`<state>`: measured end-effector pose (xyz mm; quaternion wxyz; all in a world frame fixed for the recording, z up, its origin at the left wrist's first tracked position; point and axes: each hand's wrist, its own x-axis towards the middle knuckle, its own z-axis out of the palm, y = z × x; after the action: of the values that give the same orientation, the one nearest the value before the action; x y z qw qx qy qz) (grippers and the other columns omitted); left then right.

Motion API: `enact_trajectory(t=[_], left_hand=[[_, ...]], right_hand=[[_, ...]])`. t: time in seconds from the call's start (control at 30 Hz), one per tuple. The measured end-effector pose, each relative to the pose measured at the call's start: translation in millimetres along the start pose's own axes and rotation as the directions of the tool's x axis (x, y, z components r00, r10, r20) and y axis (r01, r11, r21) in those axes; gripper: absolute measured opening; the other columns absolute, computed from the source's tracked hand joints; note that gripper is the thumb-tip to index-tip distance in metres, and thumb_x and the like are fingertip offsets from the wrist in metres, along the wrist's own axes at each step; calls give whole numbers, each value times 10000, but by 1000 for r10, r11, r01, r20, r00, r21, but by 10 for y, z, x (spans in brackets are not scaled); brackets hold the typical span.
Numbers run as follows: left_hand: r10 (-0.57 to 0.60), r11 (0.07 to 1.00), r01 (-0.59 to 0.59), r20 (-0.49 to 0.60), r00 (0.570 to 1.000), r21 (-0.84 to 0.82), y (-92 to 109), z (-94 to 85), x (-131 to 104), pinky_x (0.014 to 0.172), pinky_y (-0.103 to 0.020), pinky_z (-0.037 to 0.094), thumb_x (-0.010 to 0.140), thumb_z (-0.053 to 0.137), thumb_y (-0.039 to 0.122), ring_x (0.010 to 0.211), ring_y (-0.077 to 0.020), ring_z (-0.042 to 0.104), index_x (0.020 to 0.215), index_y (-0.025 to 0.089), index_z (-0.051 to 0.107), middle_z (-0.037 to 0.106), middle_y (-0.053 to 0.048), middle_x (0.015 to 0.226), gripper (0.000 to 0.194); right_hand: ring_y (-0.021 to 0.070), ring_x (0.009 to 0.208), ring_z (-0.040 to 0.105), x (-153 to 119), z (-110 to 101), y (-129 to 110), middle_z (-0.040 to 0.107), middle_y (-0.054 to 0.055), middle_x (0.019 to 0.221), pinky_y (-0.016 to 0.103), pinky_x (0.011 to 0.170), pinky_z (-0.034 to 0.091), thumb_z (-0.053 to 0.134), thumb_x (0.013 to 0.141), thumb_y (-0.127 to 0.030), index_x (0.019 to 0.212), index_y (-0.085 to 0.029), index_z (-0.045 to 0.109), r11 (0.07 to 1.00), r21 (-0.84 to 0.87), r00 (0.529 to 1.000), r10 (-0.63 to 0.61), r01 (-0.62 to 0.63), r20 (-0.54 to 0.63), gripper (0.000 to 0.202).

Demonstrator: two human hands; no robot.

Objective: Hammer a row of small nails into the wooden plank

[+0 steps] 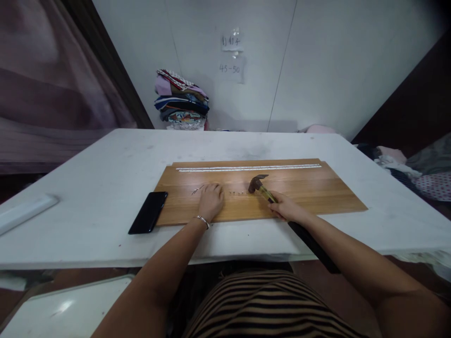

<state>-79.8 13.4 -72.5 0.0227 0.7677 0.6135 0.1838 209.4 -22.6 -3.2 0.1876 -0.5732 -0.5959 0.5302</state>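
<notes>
My right hand (284, 206) grips the handle of a claw hammer (258, 184), whose head is over the middle of a wooden board (299, 188). Resting on the board, my left hand (212, 199) has its fingers bent; whether something is under them is hidden. A few loose nails (197, 189) lie just left of that hand. Between my left hand and the hammer head, several small nail heads (238, 193) stand in a row. Two thin white strips (246, 168) run along the board's far edge.
A black phone (148, 212) lies against the board's left end on the white table (88, 197). A white bar (26, 211) is at the far left. Folded cloths (182, 101) are stacked by the wall, which bears paper notes (231, 69).
</notes>
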Motion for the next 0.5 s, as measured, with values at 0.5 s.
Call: enact_trajectory(t=[0.5], left_hand=[[14,999,-14,-27,1000,31,-32,52,0,1034,-418,387,954,405,228,1124,-252,566,1002,192,654,666,-109,1146,256]], right_hand=[[92,330,387,23,-5,2,440,-92,484,205,334,269,516,800,-138,1170,-192,529,1000,-16,1000,23,-23,-21,374]])
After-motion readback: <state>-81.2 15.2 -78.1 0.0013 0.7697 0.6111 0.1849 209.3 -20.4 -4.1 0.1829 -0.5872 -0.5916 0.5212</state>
